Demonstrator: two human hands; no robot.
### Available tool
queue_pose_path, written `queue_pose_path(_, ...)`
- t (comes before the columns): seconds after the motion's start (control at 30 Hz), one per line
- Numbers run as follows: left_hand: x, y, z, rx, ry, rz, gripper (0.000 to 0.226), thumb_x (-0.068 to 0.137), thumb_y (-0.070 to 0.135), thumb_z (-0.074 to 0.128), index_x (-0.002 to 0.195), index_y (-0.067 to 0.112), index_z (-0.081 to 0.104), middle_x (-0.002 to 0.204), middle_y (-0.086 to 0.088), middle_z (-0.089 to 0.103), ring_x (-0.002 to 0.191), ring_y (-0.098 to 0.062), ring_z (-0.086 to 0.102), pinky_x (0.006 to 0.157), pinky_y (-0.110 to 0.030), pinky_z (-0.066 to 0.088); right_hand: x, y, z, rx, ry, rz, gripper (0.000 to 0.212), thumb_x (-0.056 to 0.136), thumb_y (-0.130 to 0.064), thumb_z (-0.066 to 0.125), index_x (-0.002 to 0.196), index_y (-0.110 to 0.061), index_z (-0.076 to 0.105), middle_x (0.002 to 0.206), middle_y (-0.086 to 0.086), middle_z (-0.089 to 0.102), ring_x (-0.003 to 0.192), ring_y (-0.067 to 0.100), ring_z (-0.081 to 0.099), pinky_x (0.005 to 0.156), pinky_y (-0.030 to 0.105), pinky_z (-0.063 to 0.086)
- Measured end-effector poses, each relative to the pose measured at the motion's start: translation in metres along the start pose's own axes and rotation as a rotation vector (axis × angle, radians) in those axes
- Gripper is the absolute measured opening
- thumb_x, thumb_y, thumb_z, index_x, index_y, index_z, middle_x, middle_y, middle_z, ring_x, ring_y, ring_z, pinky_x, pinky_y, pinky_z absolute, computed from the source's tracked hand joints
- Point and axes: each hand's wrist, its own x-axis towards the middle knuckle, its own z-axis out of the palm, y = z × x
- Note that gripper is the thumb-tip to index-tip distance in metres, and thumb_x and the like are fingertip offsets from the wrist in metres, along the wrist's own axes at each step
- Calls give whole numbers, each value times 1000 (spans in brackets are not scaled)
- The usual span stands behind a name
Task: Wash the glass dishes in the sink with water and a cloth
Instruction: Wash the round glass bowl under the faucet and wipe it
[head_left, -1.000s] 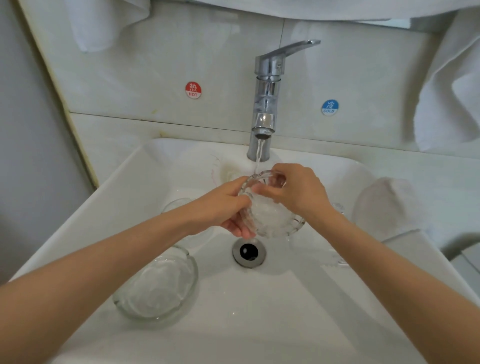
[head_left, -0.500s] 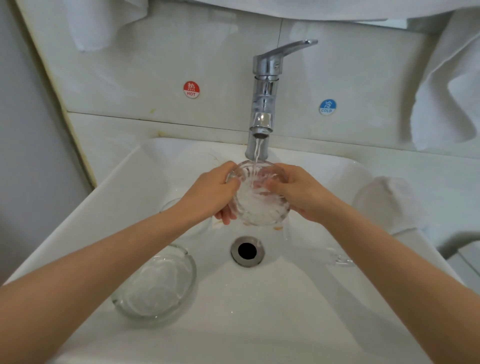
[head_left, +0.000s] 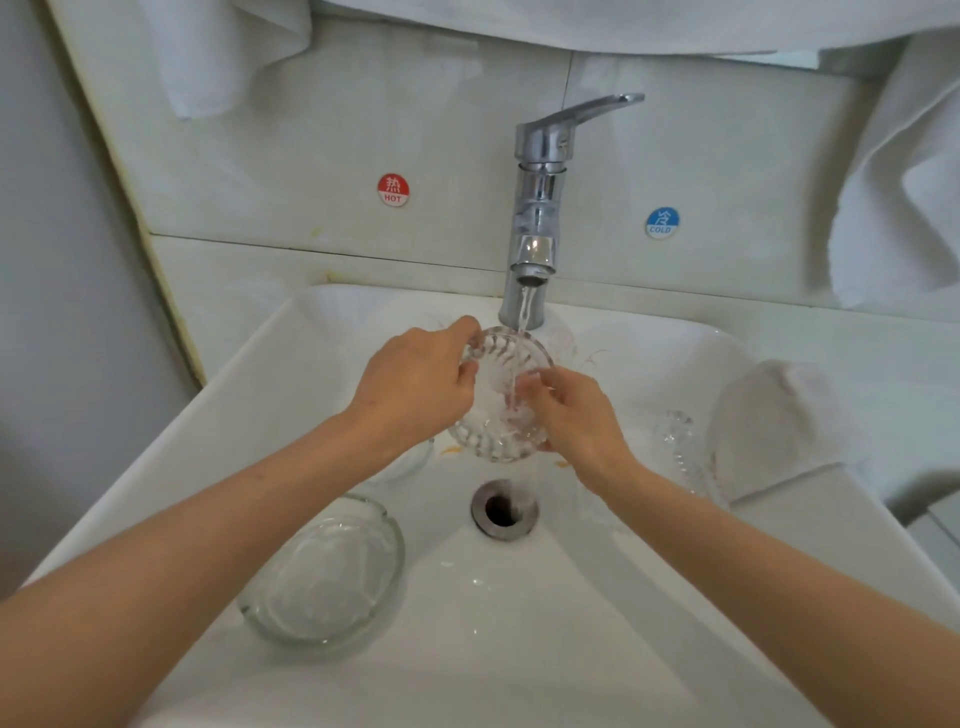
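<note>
Head view: both forearms reach in from the near edge and meet over the middle of the sink (head_left: 291, 364), wrists bent slightly down. The left hand (head_left: 415, 384) is knuckles-up at the left of a ribbed glass dish (head_left: 501, 351). The right hand (head_left: 576, 415) comes in from the right, near side.

The dish is held tilted above the drain (head_left: 503, 509), under the faucet (head_left: 540, 208), whose water stream (head_left: 522, 312) falls into it. A smooth glass dish (head_left: 327, 571) sits in the near left of the basin. Another ribbed glass piece (head_left: 680, 452) lies at the right, just beside a white cloth (head_left: 769, 421) on the rim. A towel (head_left: 904, 182) hangs at far right.

The left fingers curl tightly over the dish's left rim. The right fingers bend into its bowl under the stream, gripping the right edge; the thumb is hidden.
</note>
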Motion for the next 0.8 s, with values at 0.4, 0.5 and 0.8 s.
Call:
queue_pose_path(0.4,-4,1,6,5,201,88,29,96,20,41,124,15,47,65,-7,55,59,-28,44,61,-36,41,-4,4,16,739,-145,275,24,84,12,56,98,-7,62,89,6,66,76,14,61,65,18,53)
queue_pose_path(0.5,-2,0,7,-20,180,77,29,96,19,42,124,15,47,64,-4,54,60,-26,46,62,-36,42,-5,2,14,717,-143,290,20,90,1,55,108,-2,61,93,9,68,77,16,65,67,23,57)
queue_pose_path(0.8,0,-3,6,-24,208,99,29,95,19,43,123,15,47,62,-6,55,60,-28,47,63,-38,43,-6,-8,6,543,-142,290,27,98,-22,47,103,0,61,91,11,67,64,17,68,64,29,59)
